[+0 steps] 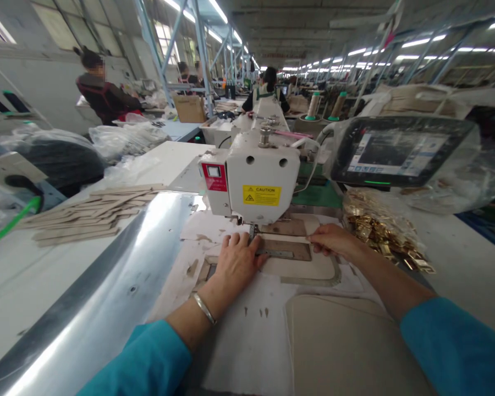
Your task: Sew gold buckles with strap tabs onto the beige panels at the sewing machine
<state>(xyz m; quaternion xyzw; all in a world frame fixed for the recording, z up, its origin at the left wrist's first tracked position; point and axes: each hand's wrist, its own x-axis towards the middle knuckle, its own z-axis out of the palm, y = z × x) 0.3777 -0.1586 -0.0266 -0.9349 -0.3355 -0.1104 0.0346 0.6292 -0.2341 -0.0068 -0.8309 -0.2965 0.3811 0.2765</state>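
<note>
A clear plastic bag (390, 206) toward the worktop's (457, 258) right edge holds gold-coloured metal fittings (367, 231), some lying loose at its near side. The cardboard box (190, 109) beyond the far left corner hides its contents, and what fills the plastic bags (121, 137) near the left edge is hard to make out. The screen's (383, 154) text is too blurred to read; the beige panel (342, 341) at the near edge is cut off below. The left hand (237, 258) lies palm down, fingers slightly spread, covering part of the template (297, 269) and the pale strip's left end. The right hand (332, 240) pinches the right end of that pale strip (286, 238), which is narrow, straight and flat, set between two brownish pieces midway across the worktop, just below the sewing machine head (259, 170).
</note>
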